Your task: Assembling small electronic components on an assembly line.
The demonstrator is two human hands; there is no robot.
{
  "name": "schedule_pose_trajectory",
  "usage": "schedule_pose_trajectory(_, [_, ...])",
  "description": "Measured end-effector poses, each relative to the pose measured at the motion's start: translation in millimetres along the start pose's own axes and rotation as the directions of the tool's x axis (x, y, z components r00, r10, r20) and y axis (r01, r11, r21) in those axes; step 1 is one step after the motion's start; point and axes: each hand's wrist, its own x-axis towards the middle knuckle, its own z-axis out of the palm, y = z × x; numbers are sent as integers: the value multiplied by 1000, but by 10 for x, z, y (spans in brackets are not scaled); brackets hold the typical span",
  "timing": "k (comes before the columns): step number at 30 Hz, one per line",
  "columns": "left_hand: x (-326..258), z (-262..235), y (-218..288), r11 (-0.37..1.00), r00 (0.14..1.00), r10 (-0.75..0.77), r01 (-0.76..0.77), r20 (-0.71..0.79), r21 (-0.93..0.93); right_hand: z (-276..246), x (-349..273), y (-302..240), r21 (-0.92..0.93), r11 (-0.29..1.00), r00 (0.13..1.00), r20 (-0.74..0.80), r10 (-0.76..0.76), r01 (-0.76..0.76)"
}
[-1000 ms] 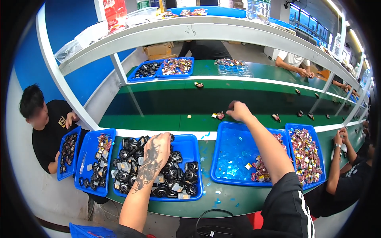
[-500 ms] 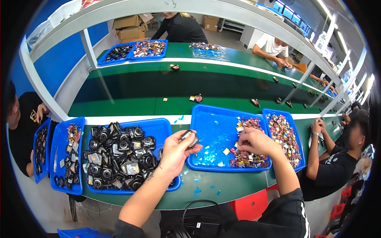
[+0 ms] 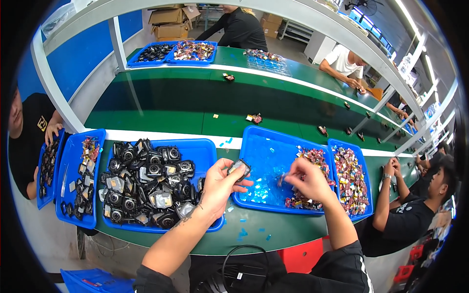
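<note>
Head view. The left hand (image 3: 218, 188) has its grip closed on a small dark part (image 3: 239, 168), pinched between thumb and fingertips. The part is raised over the gap between two blue trays, just left of the middle tray (image 3: 266, 146). That tray serves as the landmark here.

The right hand (image 3: 307, 179) reaches into the middle tray from the near side. Its fingers are curled down on a heap of small coloured pieces (image 3: 312, 157) in the tray's right half. Whether the grip has closed on a piece cannot be told. The left half of the tray's floor is mostly bare, with a few scattered bits.

Left of the middle tray lies a wider blue tray (image 3: 207, 149) filled with black round parts (image 3: 146, 180); the left forearm crosses its near right corner. Further left stand two narrower blue trays (image 3: 73, 161) with mixed small parts. Right of the middle tray, touching it, a fourth tray (image 3: 364, 168) holds more coloured pieces.

All trays rest on a green tabletop (image 3: 254, 234). Beyond the middle tray runs a darker green belt (image 3: 161, 105) carrying a few single parts (image 3: 254, 118). Other persons work at the left edge, at the right edge and across the belt.
</note>
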Motion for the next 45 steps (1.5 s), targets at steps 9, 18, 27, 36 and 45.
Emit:
schedule_pose_trajectory(9, [53, -87, -87, 985, 994, 58, -43, 88, -165, 61, 176, -29, 161, 982, 976, -178, 124, -96])
schedule_pose_trajectory(18, [34, -18, -42, 973, 997, 32, -15, 71, -229, 142, 521, 236, -542, 840, 999, -1, 34, -29])
schedule_pose_trajectory(27, [1, -32, -52, 996, 996, 70, -67, 47, -57, 221, 642, 196, -312, 946, 976, -160, -148, 93])
schedule_pose_trajectory(36, [-141, 101, -18, 247, 607, 698, -702, 380, 668, 190, 264, -558, 579, 781, 972, 119, 203, -234])
schedule_pose_trajectory(45, [-144, 9, -89, 233, 611, 741, -623, 279, 747, 492, 327, -419, 803, 428, 909, 350, 227, -416])
